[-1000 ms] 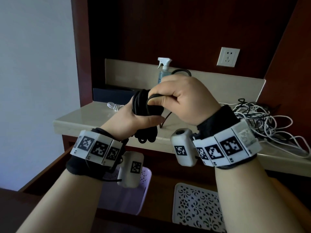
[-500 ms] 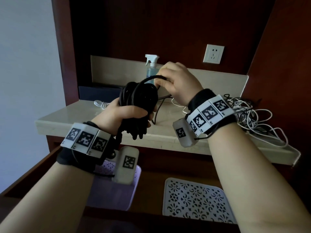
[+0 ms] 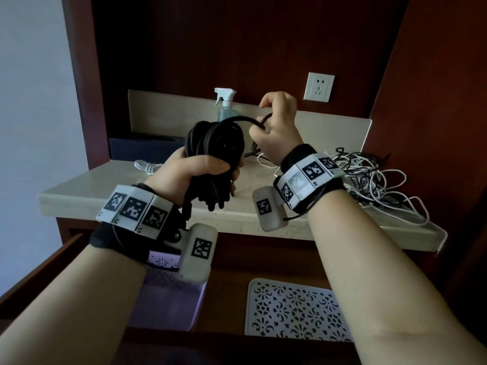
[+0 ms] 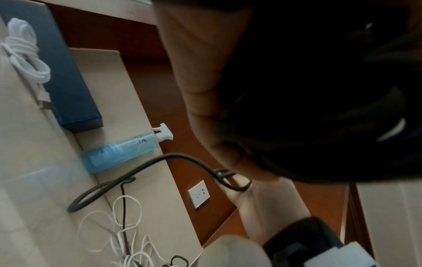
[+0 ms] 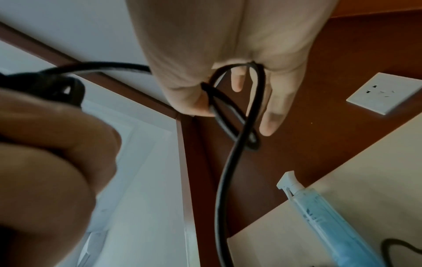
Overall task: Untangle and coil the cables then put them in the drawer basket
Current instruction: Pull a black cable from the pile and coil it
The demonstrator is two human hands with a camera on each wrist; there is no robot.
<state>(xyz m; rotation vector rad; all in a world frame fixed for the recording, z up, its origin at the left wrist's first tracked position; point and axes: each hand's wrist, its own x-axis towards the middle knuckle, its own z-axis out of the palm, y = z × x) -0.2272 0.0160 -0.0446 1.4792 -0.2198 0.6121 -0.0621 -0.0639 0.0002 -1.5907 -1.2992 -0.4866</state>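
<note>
The left hand [image 3: 195, 167] grips a thick black cable [image 3: 213, 143] bundle; the right hand [image 3: 276, 127] pinches its loose end above the desk [image 3: 105, 185] edge.

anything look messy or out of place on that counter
Yes: a tangled heap of white and black cables sprawls over the right end of the counter, some loops hanging past its front edge. Otherwise, the spray bottle stands upright and a small white cable lies neatly bundled at the left.

Purple basket [image 3: 168, 299] is partly hidden by the left forearm. White basket [image 3: 295, 312] is cut by the right arm. Black coil [image 4: 331, 90] is rendered dark, undetailed.
</note>
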